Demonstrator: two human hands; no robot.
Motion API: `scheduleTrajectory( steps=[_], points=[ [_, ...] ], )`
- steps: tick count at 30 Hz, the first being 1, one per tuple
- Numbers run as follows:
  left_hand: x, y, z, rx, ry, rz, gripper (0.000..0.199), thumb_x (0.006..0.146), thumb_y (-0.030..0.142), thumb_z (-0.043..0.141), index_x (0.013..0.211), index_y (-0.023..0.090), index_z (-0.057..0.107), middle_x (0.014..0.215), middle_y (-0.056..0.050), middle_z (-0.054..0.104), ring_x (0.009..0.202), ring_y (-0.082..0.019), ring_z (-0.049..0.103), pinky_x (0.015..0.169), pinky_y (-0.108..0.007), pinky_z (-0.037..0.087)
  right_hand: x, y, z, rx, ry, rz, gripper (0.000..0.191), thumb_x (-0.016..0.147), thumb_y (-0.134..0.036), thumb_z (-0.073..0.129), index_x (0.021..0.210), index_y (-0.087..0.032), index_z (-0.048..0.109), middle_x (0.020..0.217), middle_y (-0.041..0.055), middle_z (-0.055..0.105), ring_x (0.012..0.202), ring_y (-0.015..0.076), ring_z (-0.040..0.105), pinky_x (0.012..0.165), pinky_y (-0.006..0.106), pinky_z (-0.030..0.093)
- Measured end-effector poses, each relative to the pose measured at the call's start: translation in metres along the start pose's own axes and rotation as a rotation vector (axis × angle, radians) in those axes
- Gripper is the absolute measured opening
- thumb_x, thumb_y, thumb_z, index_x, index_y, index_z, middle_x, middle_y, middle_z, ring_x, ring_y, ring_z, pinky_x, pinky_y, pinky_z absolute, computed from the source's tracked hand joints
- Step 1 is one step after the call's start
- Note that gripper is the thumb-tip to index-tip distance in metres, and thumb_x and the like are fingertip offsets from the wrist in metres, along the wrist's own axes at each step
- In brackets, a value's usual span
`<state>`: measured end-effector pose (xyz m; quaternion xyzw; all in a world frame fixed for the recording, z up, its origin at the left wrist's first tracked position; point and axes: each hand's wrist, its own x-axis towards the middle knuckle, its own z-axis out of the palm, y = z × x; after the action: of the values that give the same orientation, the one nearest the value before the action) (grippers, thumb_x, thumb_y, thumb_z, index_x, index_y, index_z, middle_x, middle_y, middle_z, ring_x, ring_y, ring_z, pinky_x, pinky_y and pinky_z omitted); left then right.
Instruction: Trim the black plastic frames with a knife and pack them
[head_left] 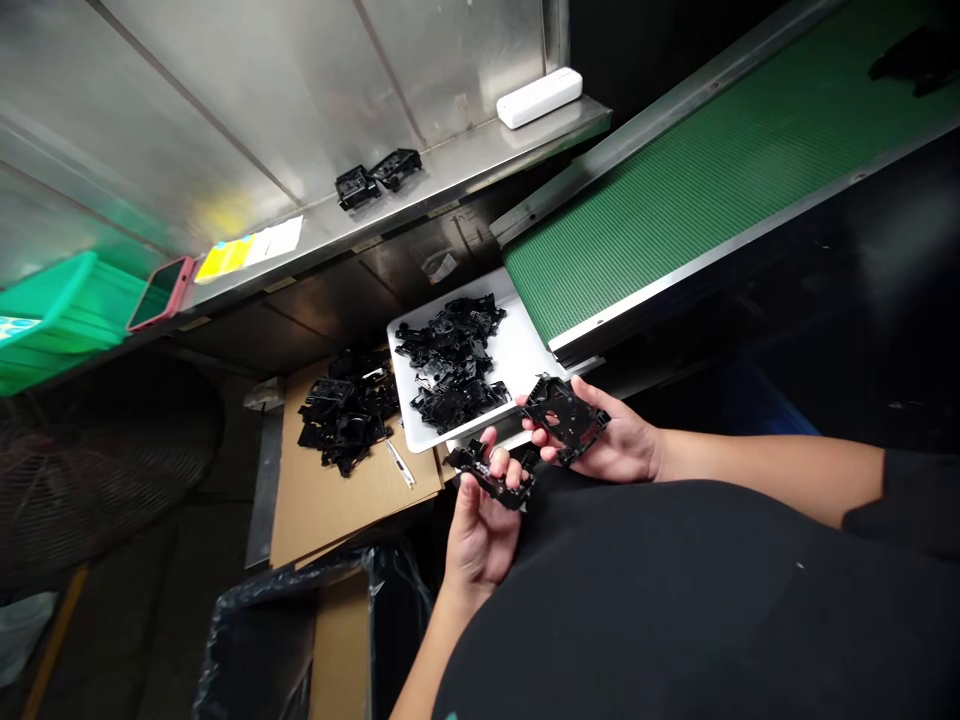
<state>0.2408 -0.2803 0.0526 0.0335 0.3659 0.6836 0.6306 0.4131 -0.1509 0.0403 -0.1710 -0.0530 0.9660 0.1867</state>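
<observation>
My left hand [484, 535] grips a black moulded plastic part [487, 475], with the thumb and fingers around its edges. In my right hand [622, 445] is another black plastic part [566, 415], a squarish frame with holes, its broad face turned up. The two parts are close together, just in front of my dark shirt. Beyond them a white tray [529, 345] carries a heap of similar black parts [450, 360]. Left of the tray, a second pile of black parts [349, 410] lies on a cardboard sheet [315, 510]. A slim white tool [400, 464] rests beside that pile.
A green conveyor belt [675, 200] runs off to the upper right. On the metal shelf [457, 160] are two black parts [379, 178], a white box-like device [540, 97], a phone [160, 293] and a green bin [67, 310]. A bag-lined bin [255, 610] stands below.
</observation>
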Motion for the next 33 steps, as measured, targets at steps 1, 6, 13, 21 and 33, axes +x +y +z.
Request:
scheduleTrajectory(
  steps=[1,6,13,21,33],
  points=[
    [0.001,0.000,-0.001,0.016,-0.006,0.000,0.047,0.073,0.047,0.098,0.102,0.022,0.070,0.077,0.006,0.053,0.067,-0.009,0.052,0.077,-0.025,0.054,0.002,0.001,0.000,0.001,-0.035,-0.011,0.050,0.100,-0.057,0.071,0.124,-0.013,0.073,0.103,0.0110,0.077,0.086,0.0170,0.072,0.080,0.028,0.062],
    [0.008,0.007,-0.006,0.059,0.050,-0.016,0.037,0.074,0.040,0.098,0.085,0.018,0.070,0.071,0.005,0.060,0.063,-0.009,0.057,0.072,-0.023,0.057,0.010,0.000,-0.001,-0.042,-0.082,0.012,0.051,0.081,-0.048,0.095,0.114,-0.014,0.073,0.085,0.0008,0.068,0.067,0.0090,0.058,0.065,0.018,0.057],
    [0.014,0.018,0.002,0.023,0.180,-0.072,0.034,0.104,0.024,0.059,0.135,0.024,0.073,0.114,-0.008,0.082,0.110,-0.021,0.078,0.108,-0.039,0.060,0.012,-0.010,-0.007,-0.099,-0.002,-0.013,0.019,0.095,-0.010,0.078,0.111,-0.016,0.070,0.096,0.0007,0.076,0.084,0.0094,0.073,0.081,0.015,0.061],
    [0.019,0.016,0.006,0.054,0.227,-0.139,0.025,0.100,0.026,0.067,0.114,0.011,0.081,0.096,-0.010,0.084,0.092,-0.021,0.080,0.093,-0.030,0.063,0.014,-0.018,-0.008,-0.132,-0.093,0.068,0.040,0.079,-0.020,0.092,0.111,-0.019,0.067,0.095,0.0046,0.081,0.080,0.0175,0.078,0.074,0.026,0.064],
    [0.022,0.007,0.007,0.096,0.103,-0.042,0.057,0.110,0.049,0.048,0.166,0.048,0.037,0.124,-0.005,0.080,0.111,-0.023,0.079,0.096,-0.039,0.062,0.012,-0.030,-0.007,-0.093,-0.009,0.105,0.024,0.105,-0.024,0.056,0.121,-0.018,0.073,0.111,0.0083,0.083,0.104,0.0206,0.080,0.090,0.030,0.062]
  ],
)
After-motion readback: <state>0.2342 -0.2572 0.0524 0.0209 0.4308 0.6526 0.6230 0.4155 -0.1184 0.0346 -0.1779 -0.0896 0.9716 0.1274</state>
